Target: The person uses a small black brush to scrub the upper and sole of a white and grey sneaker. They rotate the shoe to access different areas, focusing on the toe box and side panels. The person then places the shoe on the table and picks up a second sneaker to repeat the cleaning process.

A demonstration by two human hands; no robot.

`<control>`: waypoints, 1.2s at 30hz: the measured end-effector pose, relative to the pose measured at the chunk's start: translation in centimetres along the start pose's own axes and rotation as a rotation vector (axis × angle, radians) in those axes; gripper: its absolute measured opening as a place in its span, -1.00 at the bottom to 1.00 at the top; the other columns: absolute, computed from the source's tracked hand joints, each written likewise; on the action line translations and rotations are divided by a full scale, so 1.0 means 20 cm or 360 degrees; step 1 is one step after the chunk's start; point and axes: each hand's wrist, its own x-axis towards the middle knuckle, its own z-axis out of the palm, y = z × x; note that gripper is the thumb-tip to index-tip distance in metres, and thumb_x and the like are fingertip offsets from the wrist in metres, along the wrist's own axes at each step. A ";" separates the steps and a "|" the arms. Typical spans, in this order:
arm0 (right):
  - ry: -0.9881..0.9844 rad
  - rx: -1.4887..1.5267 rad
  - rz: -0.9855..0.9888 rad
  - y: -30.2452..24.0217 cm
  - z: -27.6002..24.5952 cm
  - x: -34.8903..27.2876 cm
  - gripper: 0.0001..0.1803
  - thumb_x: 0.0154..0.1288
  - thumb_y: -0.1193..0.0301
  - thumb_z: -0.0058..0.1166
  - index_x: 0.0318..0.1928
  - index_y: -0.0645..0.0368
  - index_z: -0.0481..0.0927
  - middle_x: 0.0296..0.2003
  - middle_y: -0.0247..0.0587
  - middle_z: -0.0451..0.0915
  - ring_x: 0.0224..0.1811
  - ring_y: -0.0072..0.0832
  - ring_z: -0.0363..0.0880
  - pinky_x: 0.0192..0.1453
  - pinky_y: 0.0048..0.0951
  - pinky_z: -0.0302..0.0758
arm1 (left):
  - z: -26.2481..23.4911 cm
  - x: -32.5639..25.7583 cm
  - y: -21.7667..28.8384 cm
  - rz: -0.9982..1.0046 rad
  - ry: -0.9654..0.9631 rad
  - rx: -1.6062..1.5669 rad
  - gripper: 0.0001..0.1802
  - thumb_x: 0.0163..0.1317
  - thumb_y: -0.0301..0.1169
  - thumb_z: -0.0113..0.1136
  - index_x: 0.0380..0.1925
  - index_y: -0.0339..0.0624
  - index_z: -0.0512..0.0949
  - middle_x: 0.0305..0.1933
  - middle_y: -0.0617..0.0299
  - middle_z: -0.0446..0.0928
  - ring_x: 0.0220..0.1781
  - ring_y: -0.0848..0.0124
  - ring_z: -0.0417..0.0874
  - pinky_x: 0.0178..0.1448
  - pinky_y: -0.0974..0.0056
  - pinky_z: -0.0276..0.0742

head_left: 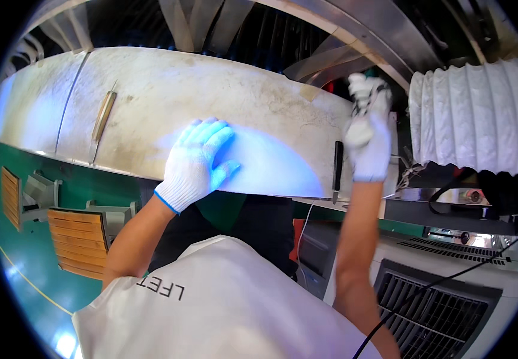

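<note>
My left hand (199,155), in a white knit glove with a blue cuff edge, lies palm down on the pale, stained work table (163,84). Its fingers are stretched out and the thumb is spread under bluish light. Over the table's right end reaches my right hand (371,146), gloved in white too. Its fingers are closed around a crumpled white bundle with dark streaks (367,90), blurred by motion; I cannot tell its exact kind. Beside that hand lies a slim black-handled tool (338,161). Farther left on the table is a thin tool with a wooden handle (104,113).
Translucent strips (196,21) hang along the table's far edge before a dark machine opening. A ribbed white duct (477,116) stands right. Below it is a grilled unit (435,305) with a black cable across it. Wooden-slatted seats (78,239) stand on the green floor at left.
</note>
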 end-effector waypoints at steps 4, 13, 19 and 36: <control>0.0117 0.0227 0.0414 0.34 -0.01 -0.86 -0.61 0.64 0.28 0.22 0.29 0.22 0.56 -0.05 -0.21 0.63 -0.03 -0.32 0.70 0.16 -0.20 0.71 | 0.07 -0.06 0.24 -0.0493 -0.0179 -0.1252 -0.10 0.24 -0.21 0.64 0.53 -0.30 0.48 0.48 -0.08 0.62 0.51 0.10 0.64 0.59 -0.01 0.55; -0.0193 -0.2171 -0.1560 -0.40 0.79 -0.45 -0.34 0.29 0.24 0.55 0.32 0.30 0.68 0.21 0.14 0.74 0.23 -0.02 0.76 0.43 -0.08 0.64 | -0.03 -0.11 0.32 -0.0633 0.0198 -0.1600 0.25 0.01 -0.31 0.77 0.67 -0.28 0.22 0.50 -0.11 0.55 0.51 0.08 0.62 0.60 0.04 0.53; 0.1463 -0.2731 -0.1540 -1.02 0.82 0.84 -0.44 0.37 0.35 0.21 0.28 0.48 0.64 0.12 0.25 0.75 0.15 0.09 0.78 0.16 0.13 0.74 | 0.05 -0.18 0.36 -0.0534 0.0245 -0.0845 0.15 -0.03 -0.28 0.68 0.59 -0.26 0.32 0.47 -0.21 0.53 0.50 -0.22 0.57 0.56 -0.12 0.53; 0.0373 -0.1871 -0.2419 -0.77 0.77 0.61 -0.79 0.52 0.43 0.19 -0.21 0.38 0.68 -0.27 0.20 0.76 -0.21 0.14 0.74 0.00 0.05 0.65 | 0.12 -0.17 0.35 -0.0473 0.0609 -0.0758 0.21 -0.11 -0.26 0.80 0.59 -0.30 0.38 0.46 -0.18 0.59 0.44 -0.15 0.70 0.49 -0.04 0.66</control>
